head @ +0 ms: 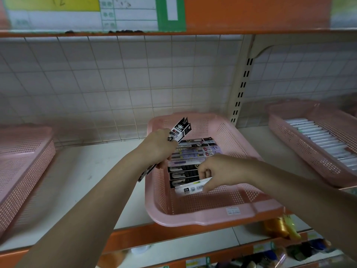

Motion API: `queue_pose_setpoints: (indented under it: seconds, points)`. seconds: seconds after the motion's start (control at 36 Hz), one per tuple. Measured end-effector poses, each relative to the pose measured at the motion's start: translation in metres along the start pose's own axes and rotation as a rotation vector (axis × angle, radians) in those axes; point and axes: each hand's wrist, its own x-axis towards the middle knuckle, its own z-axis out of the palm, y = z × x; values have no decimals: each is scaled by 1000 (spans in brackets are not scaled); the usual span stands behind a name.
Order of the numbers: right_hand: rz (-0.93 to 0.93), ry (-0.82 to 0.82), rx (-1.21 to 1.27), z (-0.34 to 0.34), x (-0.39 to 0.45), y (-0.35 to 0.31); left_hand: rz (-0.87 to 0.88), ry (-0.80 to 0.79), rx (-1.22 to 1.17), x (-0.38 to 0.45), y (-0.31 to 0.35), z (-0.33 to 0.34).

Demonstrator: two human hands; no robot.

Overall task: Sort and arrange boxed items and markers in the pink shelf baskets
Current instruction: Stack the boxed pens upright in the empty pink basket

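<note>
A person's left hand (157,146) grips a bundle of black boxes (179,130) over the middle basket's (193,215) left wall, their long axis tilted up and away from the wrist. The right hand (218,171), fingers curled, pinches a white box (193,187) at the near end of the row (193,157) lying crosswise in the basket. That box sits directly under the right fingertips, slightly askew to its neighbours; squaring it looks like the right hand's job, being nearer. Markers (324,140) fill another basket well off to the right.
</note>
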Motion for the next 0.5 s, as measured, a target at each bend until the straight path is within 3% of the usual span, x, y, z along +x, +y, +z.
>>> queue_pose_setpoints:
  seconds: [0.5]
  points:
    - [-111,107,-161,-9,-1,-6,12,12,38,-4,1,-1]
